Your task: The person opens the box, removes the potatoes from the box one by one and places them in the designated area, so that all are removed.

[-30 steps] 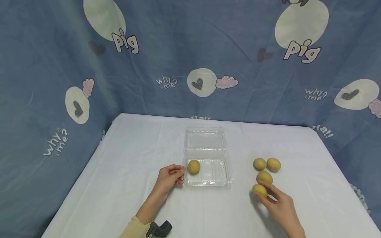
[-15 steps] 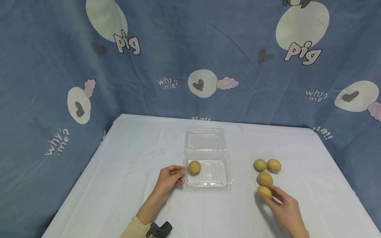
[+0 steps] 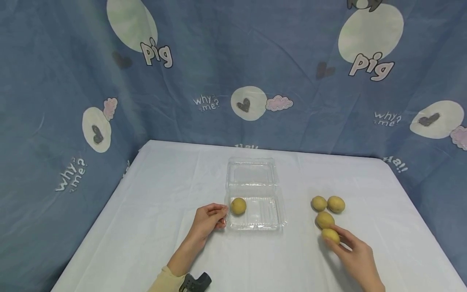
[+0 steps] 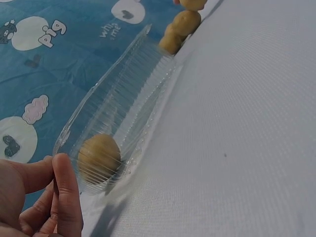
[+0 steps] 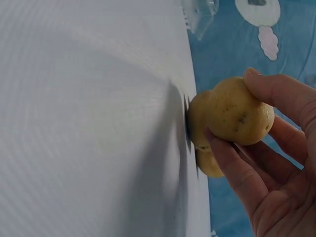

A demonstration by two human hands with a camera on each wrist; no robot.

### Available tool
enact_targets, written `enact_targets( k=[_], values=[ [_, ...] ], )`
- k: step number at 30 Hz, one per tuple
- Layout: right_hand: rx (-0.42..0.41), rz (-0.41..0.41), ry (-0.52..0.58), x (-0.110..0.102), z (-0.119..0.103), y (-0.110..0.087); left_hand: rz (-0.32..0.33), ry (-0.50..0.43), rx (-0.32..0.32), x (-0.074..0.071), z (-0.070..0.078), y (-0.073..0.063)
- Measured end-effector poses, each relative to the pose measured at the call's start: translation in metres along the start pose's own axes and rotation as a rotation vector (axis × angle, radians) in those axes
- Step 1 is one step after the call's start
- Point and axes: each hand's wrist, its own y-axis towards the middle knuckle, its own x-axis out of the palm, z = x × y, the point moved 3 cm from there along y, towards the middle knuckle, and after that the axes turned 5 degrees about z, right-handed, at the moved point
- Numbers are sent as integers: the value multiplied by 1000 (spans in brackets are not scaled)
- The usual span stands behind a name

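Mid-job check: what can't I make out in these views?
- Head view: the right forearm, cut off by the bottom edge.
- Left wrist view: the right hand, nearly all cut off by the top edge, along with part of the held potato.
- Right wrist view: most of the box, cut off by the top edge.
- Right wrist view: the loose potatoes, partly hidden behind the held one.

Right wrist view crops container (image 5: 200, 14); right hand (image 5: 286, 185) too
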Motion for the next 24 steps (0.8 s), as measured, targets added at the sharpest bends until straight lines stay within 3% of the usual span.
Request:
enact_targets(
  k=[24],
  values=[
    [-12,55,-9,-12,9,8,19,4,-18,0,-3,2]
  ],
)
